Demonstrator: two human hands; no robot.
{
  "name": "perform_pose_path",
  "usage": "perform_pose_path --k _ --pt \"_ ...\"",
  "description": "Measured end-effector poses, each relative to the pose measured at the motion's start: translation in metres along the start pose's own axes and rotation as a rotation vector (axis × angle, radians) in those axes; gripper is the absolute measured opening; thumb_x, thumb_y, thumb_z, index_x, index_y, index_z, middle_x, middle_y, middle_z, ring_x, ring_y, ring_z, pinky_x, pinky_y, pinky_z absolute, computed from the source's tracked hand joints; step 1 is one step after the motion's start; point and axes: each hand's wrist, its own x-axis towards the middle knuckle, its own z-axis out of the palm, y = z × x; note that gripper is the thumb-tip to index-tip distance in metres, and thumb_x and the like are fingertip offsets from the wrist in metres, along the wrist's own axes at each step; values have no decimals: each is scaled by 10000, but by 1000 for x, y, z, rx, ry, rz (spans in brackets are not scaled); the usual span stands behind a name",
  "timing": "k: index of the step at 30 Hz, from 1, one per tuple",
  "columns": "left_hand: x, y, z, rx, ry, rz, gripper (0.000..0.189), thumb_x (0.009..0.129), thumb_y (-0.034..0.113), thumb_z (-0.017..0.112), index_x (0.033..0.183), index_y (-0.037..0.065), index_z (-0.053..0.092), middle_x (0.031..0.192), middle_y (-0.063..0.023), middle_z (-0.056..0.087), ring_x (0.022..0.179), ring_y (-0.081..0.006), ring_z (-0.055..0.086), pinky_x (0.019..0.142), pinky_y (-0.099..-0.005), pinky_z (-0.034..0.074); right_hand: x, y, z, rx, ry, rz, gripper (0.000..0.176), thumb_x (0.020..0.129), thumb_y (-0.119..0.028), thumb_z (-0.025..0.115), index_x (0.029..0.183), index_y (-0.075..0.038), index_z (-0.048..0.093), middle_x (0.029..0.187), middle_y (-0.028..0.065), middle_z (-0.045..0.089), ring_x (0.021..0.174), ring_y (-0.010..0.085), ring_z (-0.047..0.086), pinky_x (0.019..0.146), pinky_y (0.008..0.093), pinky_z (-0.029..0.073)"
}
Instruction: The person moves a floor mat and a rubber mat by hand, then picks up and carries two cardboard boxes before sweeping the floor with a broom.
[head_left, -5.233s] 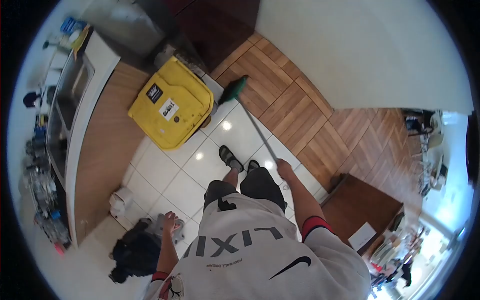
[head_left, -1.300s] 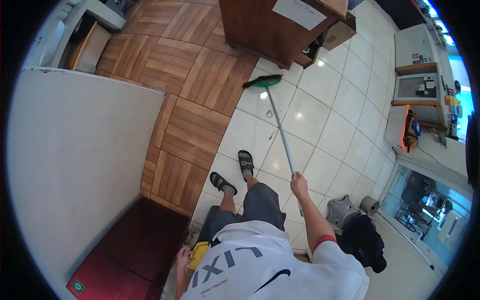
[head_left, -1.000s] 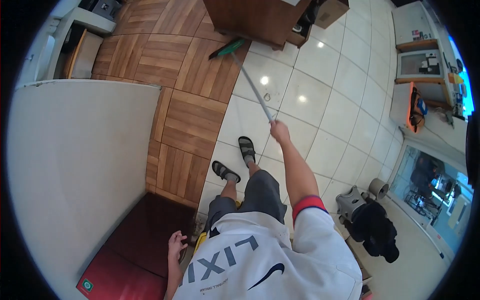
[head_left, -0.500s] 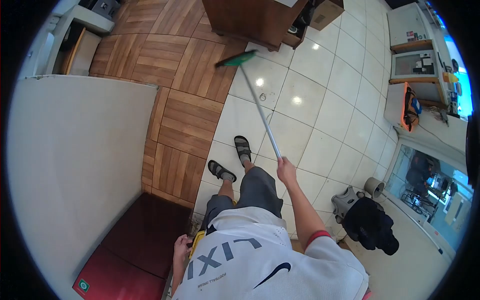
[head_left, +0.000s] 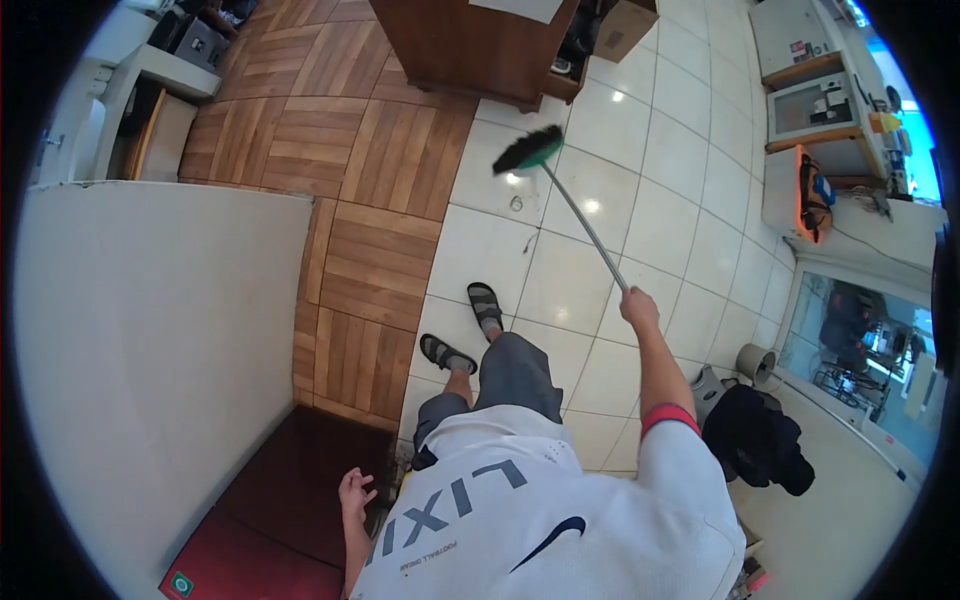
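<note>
My right hand (head_left: 638,308) is closed around the end of a broom's thin grey handle (head_left: 592,235), held out in front of me to the right. The broom head (head_left: 530,150) is green with black bristles, over the white tiles near the wooden cabinet. A small ring-shaped bit (head_left: 516,203) and a dark wisp (head_left: 529,243) lie on the tiles between the broom and my sandals (head_left: 484,302). Down at my left side, my left hand (head_left: 356,493) is empty with fingers apart, beside a dark red fridge-like box (head_left: 290,500).
A brown wooden cabinet (head_left: 470,50) with an open drawer stands ahead, a cardboard box (head_left: 625,28) beside it. Wood parquet (head_left: 380,240) borders the tiles on the left, past a low white wall (head_left: 160,350). Right of me are a black cloth bundle (head_left: 755,435) and a bin (head_left: 756,362).
My right hand has swung right and outward, and the broom head has moved right off the parquet edge, its bristles now showing. My left hand has moved slightly left, its fingers spreading.
</note>
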Motion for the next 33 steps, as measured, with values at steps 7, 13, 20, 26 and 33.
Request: perform_pose_path --k 7,13,20,26,33 --pt "16 16 40 118 -126 27 287 884 226 428 1129 79 444 951 -77 565 790 -124 532 644 -318 488 -90 -1 -40 96 43 -184 327 863 -300 360 861 -14 519 693 231 571 706 400 562 629 493 443" --pt "16 75 51 93 -95 169 292 885 214 425 1140 71 438 941 -87 575 566 -73 462 636 -300 478 -68 -146 26 51 -152 -540 346 796 -175 414 1126 -82 457 803 168 598 749 328 585 633 440 465" --pt "-3 87 66 54 -60 219 300 882 228 436 1136 67 441 926 -88 581 491 -52 410 621 -285 479 -3 -127 43 -156 -81 -474 317 850 -218 347 1118 -151 502 839 134 611 776 294 599 644 415 480" --pt "5 45 97 99 -94 233 303 874 226 447 1134 71 443 929 -81 569 736 -97 535 614 -281 481 34 49 -32 -237 24 -197 256 833 -277 401 998 -159 556 915 117 602 841 292 581 698 430 463" --pt "28 4 121 49 -204 262 292 873 223 445 1128 82 441 922 -75 566 718 -106 541 619 -282 481 -13 139 -90 -280 79 -35 308 845 -287 362 953 -93 576 942 141 593 899 319 554 763 422 448"
